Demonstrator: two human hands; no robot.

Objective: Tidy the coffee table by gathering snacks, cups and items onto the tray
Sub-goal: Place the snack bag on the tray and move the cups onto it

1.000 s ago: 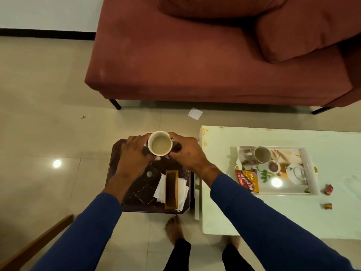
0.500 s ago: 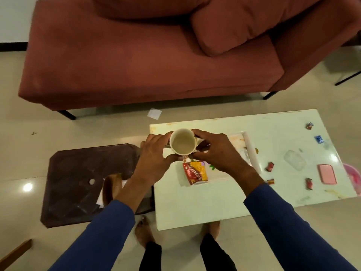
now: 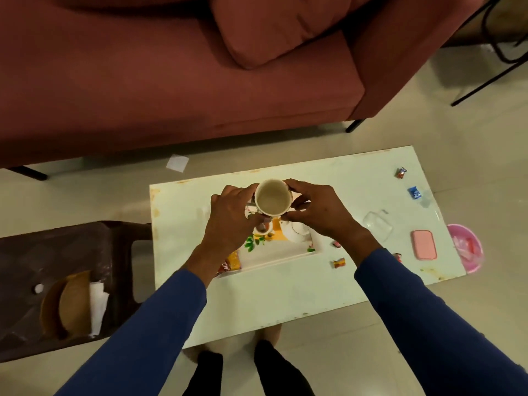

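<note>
Both hands hold a cream cup point(image 3: 272, 199), seen from above, over the far part of the white tray point(image 3: 281, 258) on the white coffee table point(image 3: 271, 298). My left hand point(image 3: 231, 221) grips its left side and my right hand point(image 3: 317, 208) its right side. On the tray lie a red-orange snack packet point(image 3: 231, 263), a small cup point(image 3: 262, 228) and a white teapot-shaped piece point(image 3: 297, 232), partly hidden by my hands. Loose candies point(image 3: 339, 263) lie right of the tray, with others point(image 3: 401, 172) at the far right.
A pink case point(image 3: 424, 244), a clear lid point(image 3: 377, 224) and a pink bowl point(image 3: 467, 250) sit at the table's right end. A dark side table point(image 3: 25, 252) on the left carries a wooden napkin holder point(image 3: 68, 304). A red sofa point(image 3: 171, 81) stands behind.
Both hands carried the cup from over the dark side table rightwards to above the tray on the white table; the view turned right with them.
</note>
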